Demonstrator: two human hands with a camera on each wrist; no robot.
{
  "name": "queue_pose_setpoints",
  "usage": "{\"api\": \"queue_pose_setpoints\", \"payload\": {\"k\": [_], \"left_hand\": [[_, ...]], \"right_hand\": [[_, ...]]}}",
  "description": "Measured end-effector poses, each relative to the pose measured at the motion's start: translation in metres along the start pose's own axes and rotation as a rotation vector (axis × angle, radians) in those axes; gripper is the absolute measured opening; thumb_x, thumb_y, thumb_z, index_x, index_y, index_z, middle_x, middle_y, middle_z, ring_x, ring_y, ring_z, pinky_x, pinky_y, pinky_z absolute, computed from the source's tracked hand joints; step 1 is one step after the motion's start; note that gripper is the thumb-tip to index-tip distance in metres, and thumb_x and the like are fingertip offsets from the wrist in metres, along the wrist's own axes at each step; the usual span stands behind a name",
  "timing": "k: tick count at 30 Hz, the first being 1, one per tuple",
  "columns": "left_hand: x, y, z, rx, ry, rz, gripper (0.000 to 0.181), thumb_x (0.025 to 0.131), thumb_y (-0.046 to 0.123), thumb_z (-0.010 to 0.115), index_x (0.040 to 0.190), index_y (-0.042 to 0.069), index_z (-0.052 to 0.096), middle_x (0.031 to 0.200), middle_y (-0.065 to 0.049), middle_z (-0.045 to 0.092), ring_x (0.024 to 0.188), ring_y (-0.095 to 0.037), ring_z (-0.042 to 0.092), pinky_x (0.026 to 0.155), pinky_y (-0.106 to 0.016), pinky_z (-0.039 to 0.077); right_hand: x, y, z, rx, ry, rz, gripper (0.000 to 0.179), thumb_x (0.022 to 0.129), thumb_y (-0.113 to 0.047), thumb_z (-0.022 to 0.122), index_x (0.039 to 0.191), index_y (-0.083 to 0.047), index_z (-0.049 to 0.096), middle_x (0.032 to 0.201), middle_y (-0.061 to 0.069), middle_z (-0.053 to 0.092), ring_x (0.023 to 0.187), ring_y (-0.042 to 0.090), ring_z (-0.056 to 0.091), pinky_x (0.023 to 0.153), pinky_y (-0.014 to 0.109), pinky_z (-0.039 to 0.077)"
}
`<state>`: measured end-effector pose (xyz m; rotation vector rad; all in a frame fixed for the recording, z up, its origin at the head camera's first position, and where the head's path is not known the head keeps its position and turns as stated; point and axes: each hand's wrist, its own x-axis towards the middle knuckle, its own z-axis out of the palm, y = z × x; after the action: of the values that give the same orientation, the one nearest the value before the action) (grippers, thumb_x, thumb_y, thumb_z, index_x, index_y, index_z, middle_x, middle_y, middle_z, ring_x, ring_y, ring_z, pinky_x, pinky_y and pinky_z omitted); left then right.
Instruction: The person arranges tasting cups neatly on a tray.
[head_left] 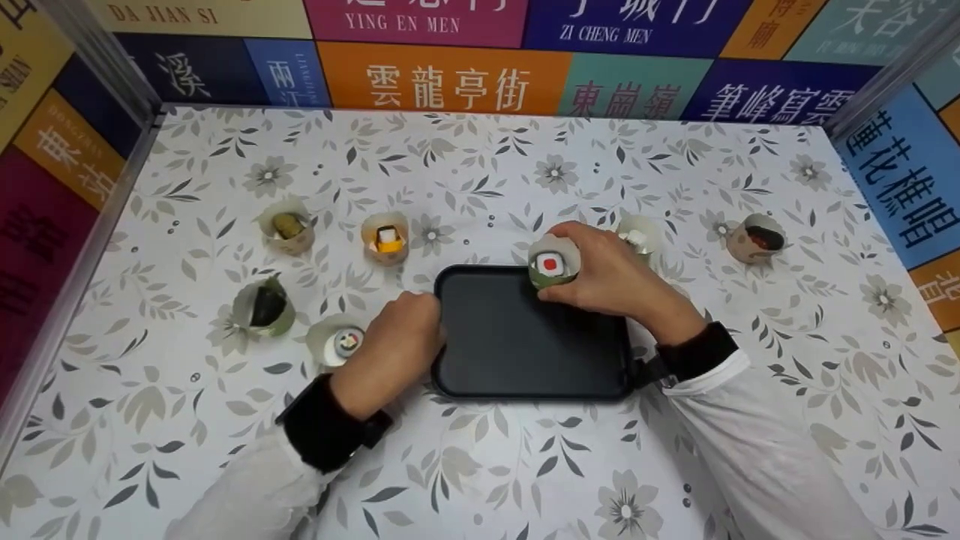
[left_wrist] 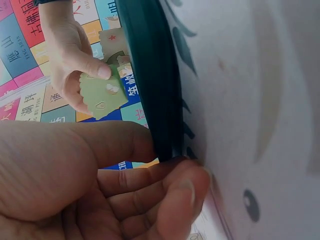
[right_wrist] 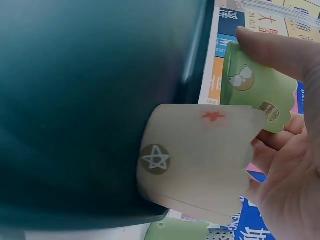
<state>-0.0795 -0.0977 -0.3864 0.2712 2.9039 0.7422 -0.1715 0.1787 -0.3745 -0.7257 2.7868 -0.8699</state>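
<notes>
My left hand [head_left: 397, 341] pinches the left edge of a dark rectangular tray [head_left: 510, 337] between thumb and fingers, as the left wrist view shows. My right hand [head_left: 619, 277] holds a green paper cup [right_wrist: 260, 85] by its sides at the tray's far edge. Inside that cup is a white sushi-like piece [head_left: 550, 264] with a red centre. Whether the cup touches the tray, I cannot tell. In the right wrist view, a beige cup [right_wrist: 200, 160] with star prints stands on the tray near a corner; the right hand hides it in the head view.
Left of the tray stand several paper cups with small food pieces, among them a green one [head_left: 279, 322] and a pale one [head_left: 321, 341]. Behind my right hand is another cup [head_left: 637, 227]; a beige one [head_left: 746, 244] stands far right. Printed panels [head_left: 450, 79] border the flowered table [head_left: 525, 465].
</notes>
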Motion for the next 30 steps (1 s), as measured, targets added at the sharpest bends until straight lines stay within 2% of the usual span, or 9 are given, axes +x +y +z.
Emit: {"api": "queue_pose_setpoints", "payload": {"k": [5, 12, 22, 30], "left_hand": [[0.0016, 0.0008, 0.0, -0.004, -0.016, -0.021, 0.02, 0.088, -0.004, 0.061, 0.069, 0.005, 0.061, 0.076, -0.014, 0.065, 0.074, -0.038, 0.067, 0.058, -0.048, 0.053], [0.0014, 0.0006, -0.0006, -0.008, -0.026, -0.032, 0.021, 0.089, -0.002, 0.062, 0.07, 0.006, 0.062, 0.077, -0.013, 0.066, 0.074, -0.038, 0.068, 0.059, -0.049, 0.053], [0.001, 0.0, 0.0001, 0.007, 0.005, 0.005, 0.016, 0.087, -0.003, 0.062, 0.072, 0.002, 0.063, 0.077, -0.017, 0.067, 0.075, -0.041, 0.068, 0.061, -0.051, 0.055], [-0.0003, 0.001, -0.0031, -0.008, -0.014, -0.001, 0.021, 0.087, -0.005, 0.061, 0.068, 0.005, 0.061, 0.073, -0.012, 0.062, 0.071, -0.033, 0.066, 0.059, -0.048, 0.053]], "right_hand": [[-0.0011, 0.003, 0.0026, -0.027, -0.005, -0.032, 0.071, 0.067, -0.027, 0.099, 0.126, -0.009, 0.064, 0.105, 0.005, 0.071, 0.088, 0.025, 0.066, 0.081, 0.041, 0.05], [-0.0015, 0.0046, 0.0045, -0.059, -0.012, -0.052, 0.072, 0.066, -0.027, 0.099, 0.125, -0.007, 0.063, 0.104, 0.006, 0.071, 0.087, 0.026, 0.066, 0.08, 0.041, 0.051], [-0.0032, 0.0025, 0.0051, -0.076, -0.032, -0.058, 0.073, 0.064, -0.028, 0.099, 0.124, -0.007, 0.064, 0.102, 0.004, 0.072, 0.088, 0.026, 0.067, 0.082, 0.042, 0.05], [-0.0048, 0.0023, 0.0058, -0.071, -0.075, -0.053, 0.067, 0.064, -0.023, 0.098, 0.12, -0.008, 0.064, 0.102, 0.004, 0.071, 0.089, 0.024, 0.065, 0.083, 0.041, 0.05]]}}
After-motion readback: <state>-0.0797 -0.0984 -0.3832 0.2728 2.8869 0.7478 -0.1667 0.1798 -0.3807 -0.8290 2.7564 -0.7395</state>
